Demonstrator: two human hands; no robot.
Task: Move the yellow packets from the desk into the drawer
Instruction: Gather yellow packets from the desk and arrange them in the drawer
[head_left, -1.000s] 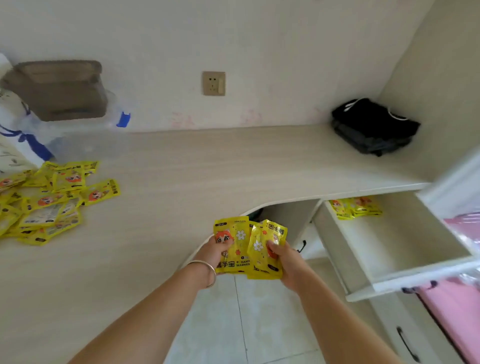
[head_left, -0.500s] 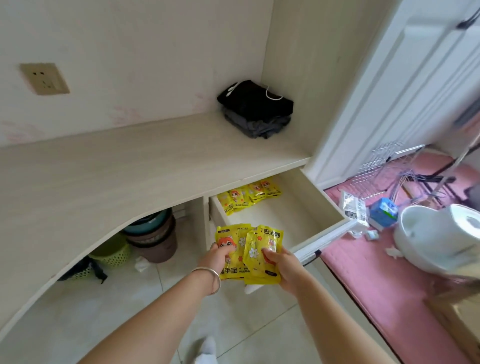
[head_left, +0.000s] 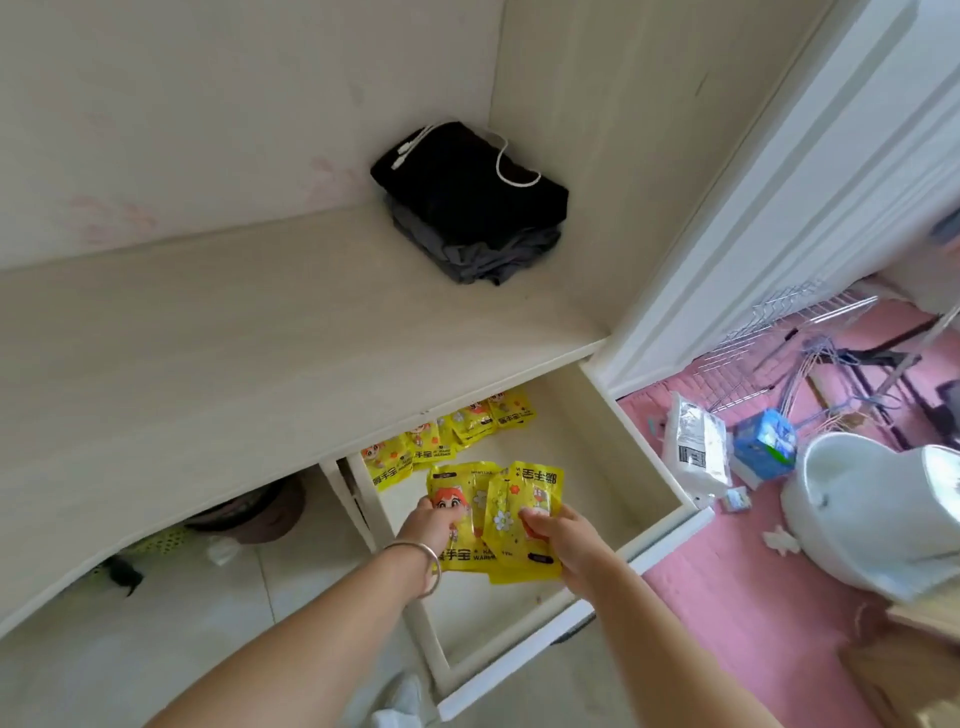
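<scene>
Both hands hold a small fan of yellow packets (head_left: 496, 525) over the open drawer (head_left: 613, 467). The left hand (head_left: 428, 522) grips the left side of the bunch, its fingers curled round the edge and its thumb on the face of the front packet; a thin metal bangle (head_left: 423, 564) sits on that wrist. The right hand (head_left: 563, 535) pinches the right side of the bunch, thumb on top and fingers underneath. The held packets are above the middle of the drawer; whether they touch its floor cannot be told. A row of more yellow packets (head_left: 452, 434) lies at the back of the drawer, partly tucked under the front edge of the table (head_left: 234, 353). On the far right corner of the table, against the wall, sits a folded pile of dark clothes (head_left: 470, 208) with a white cord (head_left: 511, 166) lying across its top. To the right of the drawer is a pink floor mat (head_left: 727, 613) strewn with a white plastic bag (head_left: 696, 452), a blue box (head_left: 766, 449) and a white tub (head_left: 872, 519). Under the table, to the left of the drawer, stand some baskets (head_left: 249, 512) on the tiled floor.
</scene>
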